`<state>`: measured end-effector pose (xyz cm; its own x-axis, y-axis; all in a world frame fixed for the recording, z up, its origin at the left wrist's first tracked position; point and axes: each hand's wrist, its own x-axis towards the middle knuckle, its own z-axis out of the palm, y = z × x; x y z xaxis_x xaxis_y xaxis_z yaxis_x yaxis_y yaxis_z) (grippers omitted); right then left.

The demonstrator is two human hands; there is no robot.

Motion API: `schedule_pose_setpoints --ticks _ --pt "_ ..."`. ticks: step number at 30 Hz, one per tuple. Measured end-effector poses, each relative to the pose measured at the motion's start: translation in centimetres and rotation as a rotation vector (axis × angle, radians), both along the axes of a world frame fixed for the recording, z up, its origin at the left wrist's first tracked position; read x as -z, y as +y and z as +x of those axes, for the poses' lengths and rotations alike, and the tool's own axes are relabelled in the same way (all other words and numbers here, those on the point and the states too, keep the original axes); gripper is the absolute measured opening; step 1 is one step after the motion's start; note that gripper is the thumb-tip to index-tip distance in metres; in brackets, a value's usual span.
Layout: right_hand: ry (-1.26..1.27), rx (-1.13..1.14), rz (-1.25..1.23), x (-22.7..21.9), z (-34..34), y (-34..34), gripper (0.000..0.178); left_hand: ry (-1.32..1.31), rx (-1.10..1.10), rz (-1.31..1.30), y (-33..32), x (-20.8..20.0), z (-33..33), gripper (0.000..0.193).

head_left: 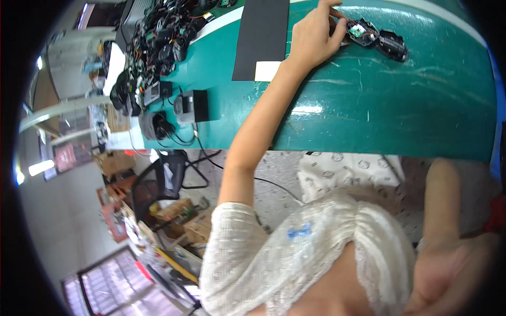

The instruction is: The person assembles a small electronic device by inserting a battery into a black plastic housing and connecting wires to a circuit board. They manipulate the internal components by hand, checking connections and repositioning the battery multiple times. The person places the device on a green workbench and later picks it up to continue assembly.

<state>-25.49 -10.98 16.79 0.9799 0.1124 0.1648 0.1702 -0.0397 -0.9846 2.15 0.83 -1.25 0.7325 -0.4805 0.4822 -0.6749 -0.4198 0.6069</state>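
The thumb and fingers of the left hand (pixel 313 36) are partly curled with a small gap at their tips; something dark shows in that gap, but whether they have hold of it I cannot tell. Just right of the fingertips — close to the thumb or touching it, too small to settle — lies an opened black housing (pixel 363 32) with a small green circuit board and thin wires. A second black piece (pixel 392 46) sits at its far end, so the pair's long axis runs away from the left hand, rightward and slightly toward the person. The left hand is much the nearer; the right hand (pixel 441 271) is blurred near the camera, palm showing, its fingers unclear. Left of the left hand, a dark mat (pixel 261 34) and a white card (pixel 267 70) lie on the green bench (pixel 385 110); beyond sits a heap of black parts (pixel 161 45).
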Motion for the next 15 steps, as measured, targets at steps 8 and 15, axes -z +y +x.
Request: schedule_pose_setpoints --ticks 8,15 --pt "0.003 -0.06 0.019 -0.4 0.5 1.0 0.023 -0.238 0.012 -0.055 -0.2 0.9 0.4 0.031" --pt "0.005 -0.03 0.023 -0.6 0.3 0.9 0.023 0.148 0.05 -0.003 0.1 -0.9 -0.2 0.034"
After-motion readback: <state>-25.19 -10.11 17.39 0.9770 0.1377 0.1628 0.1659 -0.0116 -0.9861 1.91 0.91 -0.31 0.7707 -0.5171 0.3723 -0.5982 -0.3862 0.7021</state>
